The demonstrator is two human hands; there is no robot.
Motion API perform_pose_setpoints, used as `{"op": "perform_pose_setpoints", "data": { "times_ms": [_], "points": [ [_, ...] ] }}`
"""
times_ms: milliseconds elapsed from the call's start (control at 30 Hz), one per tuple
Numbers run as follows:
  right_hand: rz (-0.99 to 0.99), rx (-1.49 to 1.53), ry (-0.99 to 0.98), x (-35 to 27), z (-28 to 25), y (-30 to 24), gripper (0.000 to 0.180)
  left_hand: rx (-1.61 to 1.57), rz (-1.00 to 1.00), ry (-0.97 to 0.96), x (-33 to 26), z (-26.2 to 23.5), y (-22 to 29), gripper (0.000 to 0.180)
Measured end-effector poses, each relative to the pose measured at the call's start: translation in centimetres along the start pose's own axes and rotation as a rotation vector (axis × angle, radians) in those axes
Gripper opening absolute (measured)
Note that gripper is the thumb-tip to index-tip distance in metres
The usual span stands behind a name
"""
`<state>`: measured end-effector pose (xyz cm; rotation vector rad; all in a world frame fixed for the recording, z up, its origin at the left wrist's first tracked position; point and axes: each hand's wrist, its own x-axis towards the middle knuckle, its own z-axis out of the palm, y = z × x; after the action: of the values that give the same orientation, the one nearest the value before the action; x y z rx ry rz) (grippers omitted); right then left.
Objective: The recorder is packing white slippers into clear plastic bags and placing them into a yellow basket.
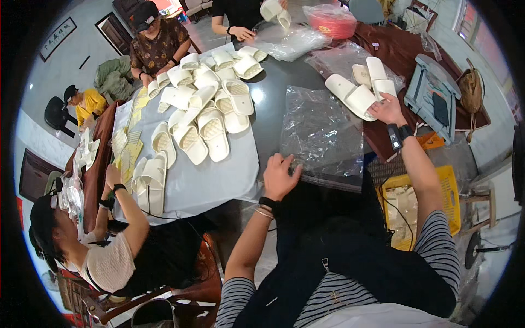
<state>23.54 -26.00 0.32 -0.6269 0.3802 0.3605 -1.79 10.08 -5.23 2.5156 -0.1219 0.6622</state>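
My right hand (388, 110) is closed on the near end of a cream slipper (359, 102) at the table's right side. Beside that slipper lies a second cream slipper (377, 76), with part of another cream slipper (361, 74) between them. My left hand (281, 177) is at the near table edge, by the lower left corner of a flat clear plastic bag (322, 131). Its thumb stands apart from the bent fingers, and I see nothing held in it. The bag lies wrinkled on the dark tabletop between my hands.
A heap of cream slippers (210, 93) covers the white sheet (229, 172) to the left. Several people work around the table. More clear bags (284, 41) lie at the far side. A grey-blue plastic tray (432, 98) with a phone and a yellow crate (451, 199) are on my right.
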Motion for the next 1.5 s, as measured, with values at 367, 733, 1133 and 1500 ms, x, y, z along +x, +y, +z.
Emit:
{"op": "perform_pose_setpoints", "data": {
  "times_ms": [367, 733, 1133, 1500],
  "points": [
    [0.182, -0.119, -0.666, -12.2, -5.0, -2.2, 0.046, 0.072, -0.087, 0.075, 0.7, 0.0, 3.2, 0.019],
    [0.384, -0.426, -0.646, -23.1, -10.8, 1.7, 0.069, 0.094, 0.180, -0.018, 6.5, 3.9, 4.8, 0.007],
    [0.112, -0.049, -0.640, -22.3, -11.6, 7.5, 0.054, 0.126, 0.403, -0.110, 3.4, 2.3, 7.2, 0.069],
    [0.181, 0.010, -0.738, -21.7, -7.7, 12.6, 0.059, 0.149, 0.382, -0.230, 2.8, 1.7, 6.7, 0.089]
  ]
}}
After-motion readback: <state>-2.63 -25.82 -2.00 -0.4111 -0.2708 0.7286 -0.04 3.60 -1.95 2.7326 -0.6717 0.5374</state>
